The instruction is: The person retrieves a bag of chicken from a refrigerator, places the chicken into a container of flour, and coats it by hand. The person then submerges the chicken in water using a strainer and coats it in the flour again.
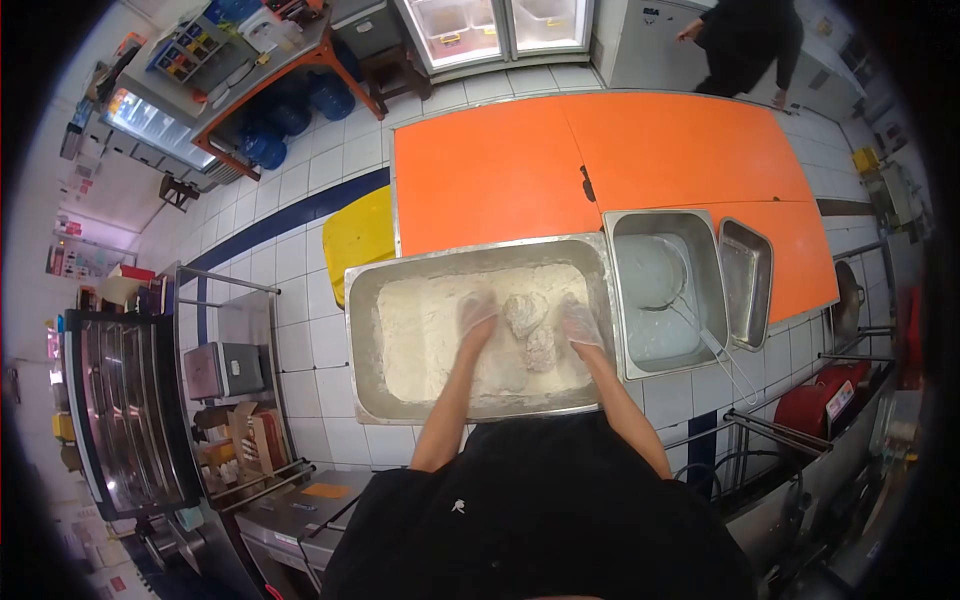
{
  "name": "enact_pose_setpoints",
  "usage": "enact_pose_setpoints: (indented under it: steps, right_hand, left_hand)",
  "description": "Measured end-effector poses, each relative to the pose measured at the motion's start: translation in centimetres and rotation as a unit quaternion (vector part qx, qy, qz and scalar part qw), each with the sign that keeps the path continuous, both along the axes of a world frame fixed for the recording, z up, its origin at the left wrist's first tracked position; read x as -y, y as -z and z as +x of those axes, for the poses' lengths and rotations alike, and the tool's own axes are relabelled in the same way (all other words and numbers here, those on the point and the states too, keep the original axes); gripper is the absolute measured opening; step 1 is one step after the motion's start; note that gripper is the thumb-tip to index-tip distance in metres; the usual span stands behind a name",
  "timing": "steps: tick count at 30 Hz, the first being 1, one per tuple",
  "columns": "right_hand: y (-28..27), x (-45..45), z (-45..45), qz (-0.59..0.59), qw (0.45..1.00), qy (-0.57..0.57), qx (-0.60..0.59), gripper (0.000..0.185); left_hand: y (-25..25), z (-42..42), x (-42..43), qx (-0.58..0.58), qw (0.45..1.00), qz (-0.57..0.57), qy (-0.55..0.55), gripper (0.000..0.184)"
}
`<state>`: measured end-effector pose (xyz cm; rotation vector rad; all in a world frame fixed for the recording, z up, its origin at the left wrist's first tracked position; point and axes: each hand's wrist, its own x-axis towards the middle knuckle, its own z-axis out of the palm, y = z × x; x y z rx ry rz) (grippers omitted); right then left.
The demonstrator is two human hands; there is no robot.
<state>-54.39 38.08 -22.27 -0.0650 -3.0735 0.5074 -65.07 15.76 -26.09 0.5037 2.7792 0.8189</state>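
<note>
A large metal tub (pixel 357 345) holds a bed of pale flour (pixel 410 320). Two flour-coated pieces (pixel 525 313) lie in its right half, one behind the other. My left hand (pixel 477 316), in a clear plastic glove, is in the flour to the left of the pieces. On their right, near the tub's right wall, is my gloved right hand (pixel 580 325). Neither hand visibly grips a piece. The fingers of both hands are too blurred under the gloves to make out.
Right of the tub stands a metal basin (pixel 622 300) of cloudy liquid with a handled strainer (pixel 712 342), then a smaller metal tray (pixel 745 285). Behind is an orange table (pixel 490 180). A yellow lid-like object (pixel 358 235) is at the left. A person (pixel 748 45) stands beyond the table.
</note>
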Motion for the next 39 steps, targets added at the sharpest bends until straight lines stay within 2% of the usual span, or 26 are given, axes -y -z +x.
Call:
enact_pose_setpoints:
  steps: [1,2,4,6,7,9,11,12,13,15,16,18,19,21,22,23,25,26,28,29,30,31,34,36,38,39]
  right_hand:
    - [-0.3,1.4,-1.0,-0.124,0.991,0.051,0.028,0.036]
    - [-0.4,2.7,-2.1,-0.277,0.951,0.124,0.063,0.036]
    - [0.5,3.9,-3.9,-0.423,0.882,0.190,0.086,0.039]
    - [2.4,2.7,-3.7,-0.484,0.840,0.234,0.076,0.041]
    - [3.2,1.5,-3.8,-0.538,0.788,0.292,0.059,0.048]
    - [0.4,-0.3,-2.5,-0.486,0.836,0.245,0.062,0.041]
    - [-2.9,-1.1,-1.0,-0.437,0.874,0.203,0.066,0.037]
    - [-3.5,-1.2,-0.2,-0.263,0.957,0.115,-0.035,0.033]
    - [-4.0,-1.3,0.0,-0.073,0.988,0.019,-0.137,0.029]
    - [-2.8,-0.8,-0.1,0.016,0.996,-0.048,-0.072,0.026]
    - [-1.9,-0.3,-0.2,0.104,0.988,-0.116,-0.007,0.023]
    - [-0.4,2.6,-0.8,0.026,0.991,-0.115,0.057,0.023]
    - [-0.4,3.8,-1.2,-0.054,0.985,-0.112,0.119,0.023]
    - [-0.8,4.6,-2.0,-0.088,0.981,-0.113,0.131,0.023]
    - [-1.0,4.5,-2.3,-0.117,0.976,-0.117,0.140,0.024]
    - [-1.3,4.2,-1.8,-0.116,0.977,-0.112,0.141,0.024]
    - [-2.4,3.3,-1.0,-0.444,0.884,0.103,0.108,0.024]
    - [-3.1,2.4,-1.0,-0.446,0.882,0.107,0.108,0.024]
    - [-4.9,0.4,-0.9,-0.218,0.970,-0.067,0.081,0.023]
    - [-5.7,0.5,-0.8,-0.220,0.970,-0.066,0.084,0.023]
    - [-6.4,0.5,-0.7,-0.126,0.983,-0.083,0.102,0.023]
    - [-6.5,0.5,-0.9,-0.030,0.988,-0.098,0.117,0.022]
    - [-1.9,2.8,-1.5,-0.085,0.984,-0.109,0.111,0.022]
    - [-1.0,5.4,-2.1,-0.040,0.984,-0.120,0.126,0.022]
    - [-1.5,5.2,-2.7,0.010,0.982,-0.133,0.135,0.023]
    - [-3.2,4.5,-2.1,-0.255,0.948,-0.040,0.184,0.022]
  left_hand:
    - [2.0,0.5,-1.3,-0.142,0.989,0.033,0.021,0.032]
    - [0.0,1.6,-4.1,-0.079,0.997,0.017,-0.007,0.033]
    - [-2.9,2.5,-7.1,-0.017,0.998,0.002,-0.054,0.033]
    - [-3.7,1.9,-6.7,0.026,0.987,0.151,0.039,0.031]
    - [-6.0,1.2,-6.4,0.021,0.987,0.154,0.032,0.031]
    - [-13.6,1.4,-5.0,-0.027,0.992,0.086,0.090,0.031]
    - [-17.2,2.0,-3.6,0.021,0.991,0.117,0.061,0.029]
    - [-17.7,2.3,-3.0,0.065,0.986,0.146,0.034,0.027]
    - [-17.1,1.9,-2.7,0.066,0.987,0.145,0.035,0.027]
    - [-15.1,1.2,-2.2,0.140,0.982,-0.052,0.115,0.020]
    - [-14.3,2.5,-2.5,0.140,0.982,-0.053,0.116,0.020]
    - [-12.6,6.7,-4.0,-0.143,0.969,-0.106,0.170,0.031]
    - [-10.2,7.1,-4.5,-0.144,0.969,-0.105,0.172,0.031]
    - [-4.9,7.6,-4.2,-0.015,0.974,-0.106,0.199,0.044]
    - [-7.8,6.3,-4.0,0.133,0.966,-0.099,0.197,0.043]
    - [-10.1,5.6,-3.5,0.133,0.965,-0.098,0.201,0.043]
    - [-11.5,4.7,-2.2,0.134,0.966,-0.028,0.218,0.038]
    - [-10.9,6.2,-1.2,-0.009,0.993,0.077,0.091,0.034]
    - [-11.8,5.1,1.2,0.072,0.990,0.073,0.102,0.036]
    - [-12.4,4.6,2.2,0.145,0.981,0.074,0.106,0.039]
    - [-11.1,4.6,3.1,0.101,0.985,-0.046,0.130,0.038]
    - [-9.9,4.9,3.4,0.101,0.985,-0.046,0.130,0.038]
    - [-8.1,6.4,3.0,0.001,0.981,-0.146,0.127,0.038]
    - [-7.7,6.7,0.7,0.105,0.983,-0.109,0.106,0.038]
    - [-7.4,5.7,-0.5,0.083,0.989,-0.078,0.092,0.037]
    - [-7.1,5.6,-0.6,0.067,0.993,-0.049,0.079,0.036]
